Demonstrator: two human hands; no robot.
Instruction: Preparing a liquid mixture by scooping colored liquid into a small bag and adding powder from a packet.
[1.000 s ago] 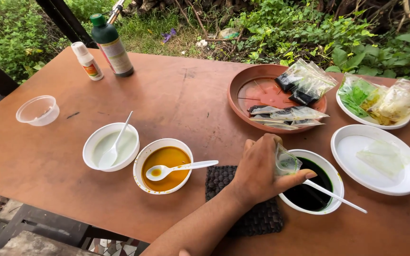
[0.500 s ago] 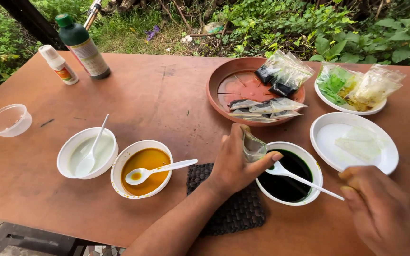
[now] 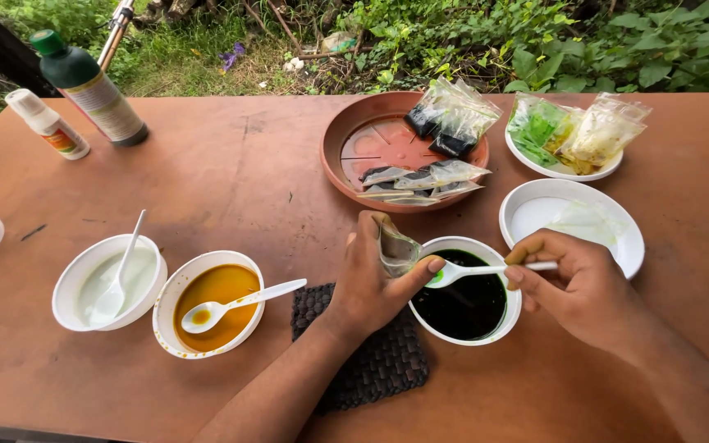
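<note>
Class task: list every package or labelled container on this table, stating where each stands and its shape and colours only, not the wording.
Green-capped bottle: far left edge, tall, dark green, pale label.
Small white bottle: beside it, orange-and-white label.
Clear packets: in the brown dish, dark filling.
Green and yellow packets: on the far right white plate.
Small clear bag: held in the left hand, over the dark bowl.

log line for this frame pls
left hand: holds small clear bag | right hand: holds white spoon over bowl of dark green liquid | black woven mat beneath wrist

Left hand holds small bag; right hand holds spoon over green bowl.
</note>
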